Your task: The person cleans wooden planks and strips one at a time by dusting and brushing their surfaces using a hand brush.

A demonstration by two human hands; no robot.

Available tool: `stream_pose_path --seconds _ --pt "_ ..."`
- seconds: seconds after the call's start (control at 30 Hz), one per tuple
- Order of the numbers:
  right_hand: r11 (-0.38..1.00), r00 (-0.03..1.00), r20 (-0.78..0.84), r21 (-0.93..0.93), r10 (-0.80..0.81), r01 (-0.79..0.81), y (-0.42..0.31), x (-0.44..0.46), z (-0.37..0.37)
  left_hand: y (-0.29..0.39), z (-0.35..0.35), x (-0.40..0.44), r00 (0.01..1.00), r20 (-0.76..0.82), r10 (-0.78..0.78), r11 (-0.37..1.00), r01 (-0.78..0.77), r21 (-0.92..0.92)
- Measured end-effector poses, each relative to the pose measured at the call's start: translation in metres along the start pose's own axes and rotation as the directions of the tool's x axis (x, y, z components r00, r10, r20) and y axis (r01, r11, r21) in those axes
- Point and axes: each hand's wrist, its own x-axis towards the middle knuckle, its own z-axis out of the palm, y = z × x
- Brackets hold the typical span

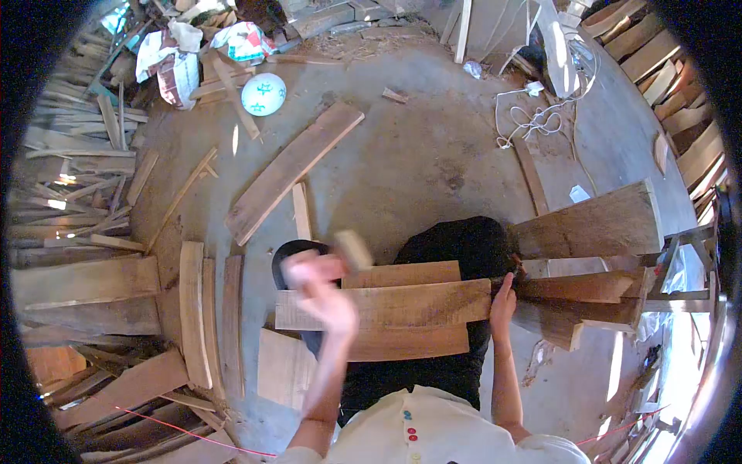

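Across my lap lies a wooden plank point(410, 304), with other boards under it: one board point(402, 274) shows beyond its far edge and another board point(406, 342) on the near side. My right hand point(502, 307) grips the plank's right end, one finger stretched along the edge. Above the plank's left end, my left hand point(318, 288) is smeared by motion. A pale, block-shaped piece point(353, 250), seemingly wood, sits at its fingers and looks held; the blur hides the exact grip.
Stacked boards point(587, 224) stand close on my right. To the left, narrow planks point(197, 309) lie beside a heap of timber point(77, 178). On the floor ahead are a long plank point(297, 170), a white ball-like round object point(263, 94) and a white cord point(537, 120).
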Motion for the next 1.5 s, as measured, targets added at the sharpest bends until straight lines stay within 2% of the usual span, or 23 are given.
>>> stream_pose_path --seconds 0.07,0.1,0.13,0.17,0.23,0.37,0.43,0.47,0.53,0.57,0.6,0.67,0.77,0.87,0.97,1.03,1.1,1.13,1.2,1.27,1.3,1.43,1.5 --pt "1.000 1.000 -0.019 0.012 -0.013 0.014 -0.005 -0.004 0.000 0.009 0.044 -0.050 0.940 0.298 -0.167 0.967 0.216 -0.138" --pt "1.000 0.999 -0.032 0.015 -0.017 0.018 -0.005 -0.005 -0.002 -0.021 0.054 -0.072 0.877 0.478 0.040 0.995 0.006 -0.096" --pt "0.999 0.999 -0.037 -0.009 -0.031 0.031 0.000 -0.002 0.000 -0.002 0.072 -0.081 0.798 0.591 0.120 0.992 -0.125 -0.034" --pt "1.000 1.000 -0.018 -0.004 -0.017 0.017 -0.002 -0.002 -0.002 -0.013 0.084 -0.105 0.781 0.622 -0.052 0.975 0.175 -0.138" --pt "1.000 1.000 0.029 0.008 0.011 -0.012 -0.013 -0.007 -0.008 -0.025 0.090 -0.125 0.675 0.706 -0.215 0.906 0.408 -0.114" --pt "1.000 1.000 -0.012 0.016 -0.019 0.019 0.015 0.004 0.006 -0.041 0.058 -0.098 0.849 0.484 -0.212 0.974 0.224 0.033" --pt "0.999 1.000 0.023 0.033 -0.007 0.006 0.008 0.002 0.002 -0.043 0.022 -0.063 0.866 0.375 -0.330 0.938 0.346 0.028" --pt "0.999 0.999 0.042 0.043 -0.003 0.001 0.002 0.000 -0.001 -0.047 0.000 -0.044 0.904 0.316 -0.287 0.952 0.307 -0.013" --pt "0.998 0.997 0.073 0.053 0.029 -0.033 -0.009 -0.005 -0.006 -0.054 -0.047 -0.005 0.950 0.049 -0.307 0.948 0.310 -0.068" --pt "0.997 0.995 0.087 0.056 0.043 -0.048 -0.011 -0.005 -0.007 -0.047 -0.065 0.015 0.966 -0.104 -0.235 0.971 0.239 0.026" --pt "1.000 0.999 -0.035 0.030 0.005 -0.004 0.007 0.001 0.006 -0.045 -0.090 0.034 0.965 -0.192 -0.179 0.977 0.198 0.084" --pt "1.000 1.000 0.014 0.025 -0.007 0.007 -0.005 -0.001 -0.001 -0.045 -0.148 0.072 0.943 -0.327 -0.065 0.985 0.114 0.133" --pt "0.999 0.999 0.008 0.026 -0.041 0.041 0.004 0.001 0.003 -0.027 -0.192 0.095 0.950 -0.240 0.200 0.913 -0.091 0.398" --pt "0.998 0.998 0.006 0.014 -0.061 0.061 0.005 0.001 0.004 -0.016 -0.173 0.091 0.862 -0.284 0.420 0.769 -0.172 0.615" --pt "1.000 1.000 0.025 0.005 0.018 -0.018 -0.001 0.000 0.000 -0.001 -0.117 0.066 0.918 -0.285 0.275 0.914 -0.158 0.373" --pt "1.000 1.000 -0.012 -0.006 0.006 -0.006 0.005 0.002 0.004 0.014 -0.054 0.037 0.962 -0.236 0.141 0.966 -0.081 0.247" --pt "0.998 0.999 -0.043 0.055 -0.014 0.017 0.002 -0.001 0.004 0.018 -0.005 0.001 0.998 0.055 0.015 0.999 -0.017 0.037" --pt "0.996 0.998 -0.061 0.085 -0.021 0.026 0.002 -0.002 0.003 0.011 0.016 -0.018 0.985 0.122 -0.126 0.991 0.130 -0.030" --pt "0.991 0.998 -0.065 0.136 0.016 -0.007 0.013 0.002 0.008 0.005 0.060 -0.060 0.885 0.326 -0.332 0.917 0.384 -0.109" --pt "0.990 0.998 -0.061 0.141 0.026 -0.017 0.014 0.000 0.006 -0.019 0.084 -0.097 0.749 0.618 -0.239 0.923 0.374 -0.096" --pt "0.993 0.998 -0.058 0.121 0.014 -0.007 0.005 -0.005 0.003 -0.033 0.092 -0.115 0.700 0.658 -0.278 0.907 0.417 -0.060" --pt "0.995 0.989 -0.112 -0.014 -0.101 0.100 0.010 -0.005 0.006 -0.056 0.072 -0.130 0.717 0.643 -0.269 0.867 0.471 -0.161" --pt "0.999 0.999 0.004 0.032 0.033 -0.033 -0.001 -0.007 -0.006 -0.051 0.042 -0.111 0.747 0.588 -0.311 0.888 0.449 -0.101"
